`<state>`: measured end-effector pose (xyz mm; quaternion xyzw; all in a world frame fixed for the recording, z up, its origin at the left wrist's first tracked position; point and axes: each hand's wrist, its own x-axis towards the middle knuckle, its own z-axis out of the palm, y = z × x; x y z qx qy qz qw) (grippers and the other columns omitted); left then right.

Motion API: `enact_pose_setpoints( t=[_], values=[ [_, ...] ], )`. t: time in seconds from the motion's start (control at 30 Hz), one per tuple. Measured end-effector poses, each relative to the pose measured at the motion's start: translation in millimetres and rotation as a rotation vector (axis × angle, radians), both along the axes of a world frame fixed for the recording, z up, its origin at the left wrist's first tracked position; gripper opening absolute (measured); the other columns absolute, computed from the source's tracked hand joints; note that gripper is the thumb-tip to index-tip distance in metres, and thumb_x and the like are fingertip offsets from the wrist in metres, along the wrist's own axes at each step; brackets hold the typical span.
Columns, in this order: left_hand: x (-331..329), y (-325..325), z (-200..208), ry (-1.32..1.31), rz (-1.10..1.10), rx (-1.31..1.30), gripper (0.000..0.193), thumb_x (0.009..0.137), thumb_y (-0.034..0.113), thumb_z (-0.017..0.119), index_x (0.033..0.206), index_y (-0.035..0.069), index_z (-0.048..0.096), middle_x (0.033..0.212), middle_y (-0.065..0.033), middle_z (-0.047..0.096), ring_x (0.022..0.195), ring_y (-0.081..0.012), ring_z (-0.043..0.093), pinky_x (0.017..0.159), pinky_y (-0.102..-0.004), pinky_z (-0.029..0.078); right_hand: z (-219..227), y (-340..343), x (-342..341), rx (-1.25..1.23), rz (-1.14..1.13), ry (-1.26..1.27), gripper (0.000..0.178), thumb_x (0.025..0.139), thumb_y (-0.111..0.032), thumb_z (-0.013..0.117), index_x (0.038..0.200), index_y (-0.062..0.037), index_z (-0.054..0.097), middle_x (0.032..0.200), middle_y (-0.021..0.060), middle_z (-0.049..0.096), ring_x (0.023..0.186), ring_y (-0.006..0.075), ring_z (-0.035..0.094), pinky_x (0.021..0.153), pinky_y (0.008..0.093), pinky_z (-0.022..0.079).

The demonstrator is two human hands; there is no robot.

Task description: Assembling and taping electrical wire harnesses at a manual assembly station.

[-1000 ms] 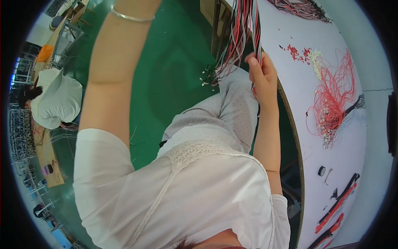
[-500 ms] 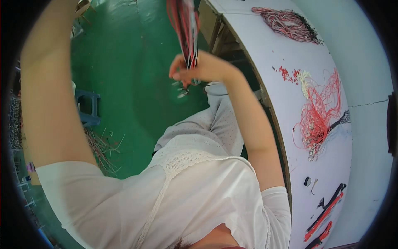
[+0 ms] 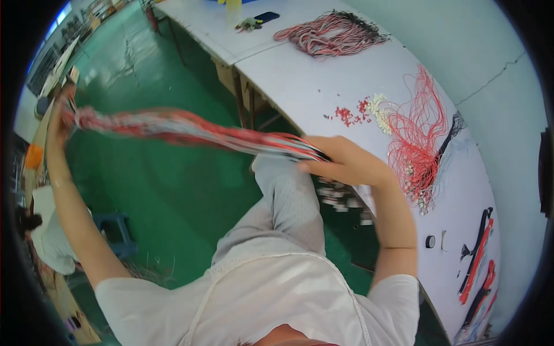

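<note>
A long bundle of red, white and black wires (image 3: pixel 196 130) stretches between my two hands, over the green floor. My left hand (image 3: pixel 62 115), far out at the left, is closed round the gathered, looped end; its fingers are partly blurred. My right hand (image 3: pixel 346 160) grips the other end near the table edge, thumb and fingers wrapped round the strands. White connectors (image 3: pixel 340 199) show just below my right hand; whether they hang from this bundle I cannot tell. The middle of the bundle is smeared by motion.
On the white table (image 3: pixel 271 72) to the right lie a coil of red and black wires (image 3: pixel 332 34), a tangle of thin red wires (image 3: pixel 418 155), small red pieces (image 3: pixel 349 115), a tape roll (image 3: pixel 430 241) and a phone (image 3: pixel 266 17). A blue stool (image 3: pixel 115 233) and a person in white (image 3: pixel 52 230) are at left.
My left arm has swung out to the left and the bundle, upright before, now lies stretched sideways. My right hand has moved right and down, toward the table. My view has shifted.
</note>
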<state>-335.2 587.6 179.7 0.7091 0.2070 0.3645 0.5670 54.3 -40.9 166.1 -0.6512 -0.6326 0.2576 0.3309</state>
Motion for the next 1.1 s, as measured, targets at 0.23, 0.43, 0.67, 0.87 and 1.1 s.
enact_pose_setpoints(
  t=[0.23, 0.43, 0.67, 0.87, 1.1],
  values=[
    [150.6, -160.3, -84.0, 0.507, -0.410, -0.091, 0.045, 0.078, 0.040, 0.083, 0.096, 0.007, 0.059, 0.098, -0.0061, 0.069, 0.085, -0.0077, 0.060, 0.078, -0.0234, 0.048, 58.5, -56.3, 187.5, -0.272, -0.335, -0.371, 0.020, 0.096, -0.019, 0.065, 0.110, -0.0058, 0.063, 0.075, 0.0073, 0.057, 0.070, 0.0139, 0.052, 0.068, 0.0330, 0.047],
    [395.8, -263.3, -60.1, -0.020, -0.341, 0.320, 0.030, 0.087, 0.014, 0.075, 0.109, -0.002, 0.064, 0.103, -0.0065, 0.067, 0.098, -0.0117, 0.060, 0.089, -0.0275, 0.047, 146.4, -32.9, 447.0, -0.014, -1.073, -1.187, 0.062, 0.086, -0.038, 0.074, 0.133, -0.0139, 0.040, 0.122, 0.0148, 0.051, 0.111, 0.0281, 0.051, 0.094, 0.0338, 0.040],
    [682.1, -313.9, -160.0, -0.129, -0.160, 0.792, 0.028, 0.085, 0.017, 0.075, 0.107, 0.001, 0.068, 0.097, -0.0136, 0.070, 0.088, -0.0297, 0.066, 0.077, -0.0380, 0.053, -59.8, 27.0, 502.2, 0.146, -0.983, -1.172, 0.077, 0.080, -0.033, 0.079, 0.146, -0.0181, 0.042, 0.153, 0.0222, 0.036, 0.133, 0.0430, 0.043, 0.109, 0.0497, 0.041],
    [710.9, -357.5, -188.0, 0.023, -0.304, 1.051, 0.037, 0.083, 0.028, 0.075, 0.112, 0.007, 0.066, 0.103, -0.0139, 0.067, 0.097, -0.0340, 0.063, 0.085, -0.0428, 0.051, -119.4, -116.2, 366.1, -0.102, -0.937, -0.794, 0.075, 0.078, -0.016, 0.078, 0.146, -0.0191, 0.045, 0.156, 0.0170, 0.034, 0.137, 0.0399, 0.040, 0.110, 0.0469, 0.040],
    [714.7, -348.1, -209.4, 0.120, -0.390, 0.629, 0.040, 0.082, 0.023, 0.075, 0.117, 0.007, 0.064, 0.109, -0.0154, 0.067, 0.105, -0.0335, 0.062, 0.090, -0.0417, 0.050, -78.9, -235.1, 212.8, -0.254, -1.161, -0.676, 0.069, 0.079, -0.010, 0.076, 0.142, -0.0147, 0.050, 0.154, 0.0167, 0.038, 0.137, 0.0385, 0.042, 0.110, 0.0460, 0.039]
  ],
)
